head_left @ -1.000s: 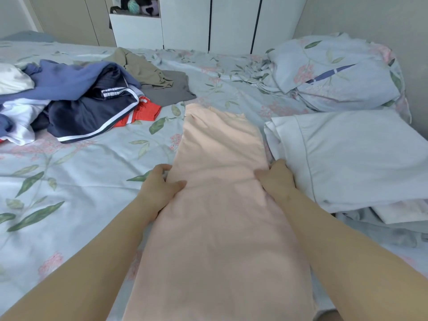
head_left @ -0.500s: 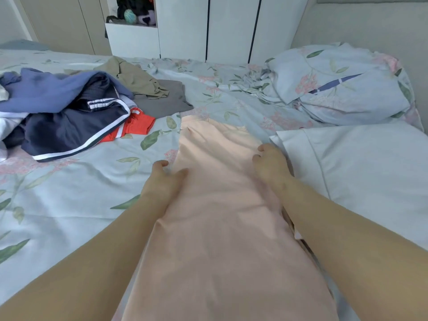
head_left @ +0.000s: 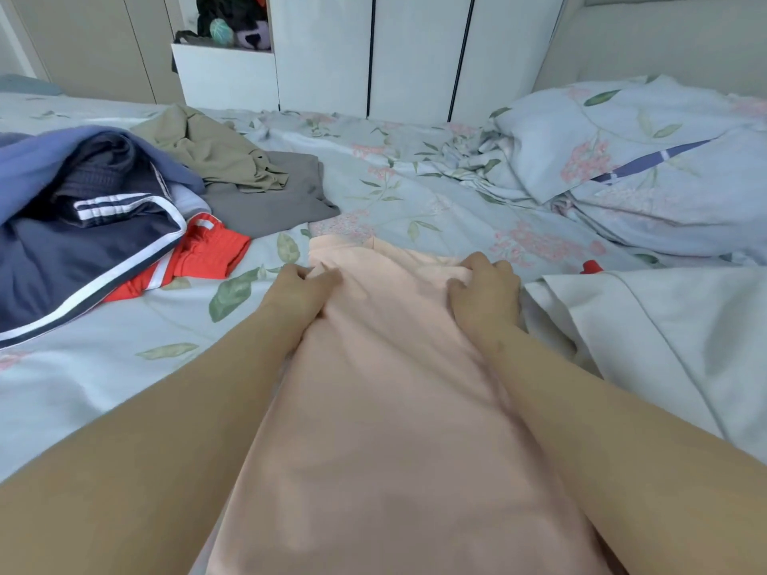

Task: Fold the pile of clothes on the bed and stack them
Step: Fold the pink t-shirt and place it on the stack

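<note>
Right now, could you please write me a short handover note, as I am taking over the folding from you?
Left hand pinches the peach garment's left edge near its far end.
Right hand grips the right edge opposite.
The garment lies in a long strip on the bed, pile to its left, white piece to its right.
Done: narrowed lengthwise. Left: fold it short, stack it, then the pile.

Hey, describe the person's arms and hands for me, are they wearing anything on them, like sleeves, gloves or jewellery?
Both arms are bare. The left forearm and right forearm show no sleeve anywhere in view. The left hand and right hand are ungloved, with no ring, watch or bracelet visible. Fingernails look short and unpainted.
</note>
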